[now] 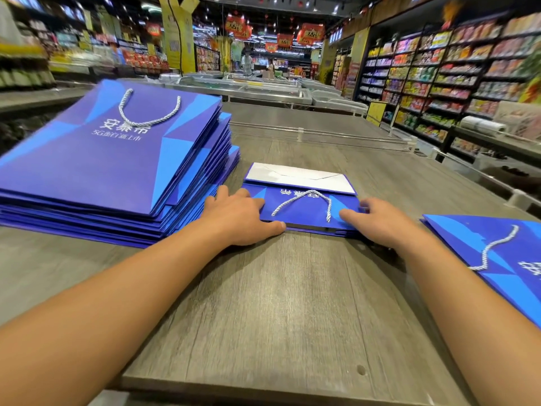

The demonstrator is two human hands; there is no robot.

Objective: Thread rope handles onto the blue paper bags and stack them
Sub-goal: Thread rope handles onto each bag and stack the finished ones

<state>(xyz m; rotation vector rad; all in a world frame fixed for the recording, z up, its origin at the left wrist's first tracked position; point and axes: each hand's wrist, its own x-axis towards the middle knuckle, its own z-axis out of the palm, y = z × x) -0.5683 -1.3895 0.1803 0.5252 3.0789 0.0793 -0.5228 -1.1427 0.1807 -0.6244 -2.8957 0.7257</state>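
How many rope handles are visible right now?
3. One on the top bag of the left stack, one on the folded bag between both hands, one on the bag at right. Stacked bags below may hide more.

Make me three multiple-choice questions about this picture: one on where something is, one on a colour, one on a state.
1. Where is the tall stack of bags?
A. the table's left
B. the table's right
C. the floor

2. What colour is the rope handle on the middle bag?
A. red
B. black
C. white

3. How do the left hand and right hand lie?
A. clenched in the air
B. resting on the middle bag
C. pulling a rope

Answers: 1 A, it stands far left; 2 C, its twisted cord is pale; 3 B, both touch the bag's ends.
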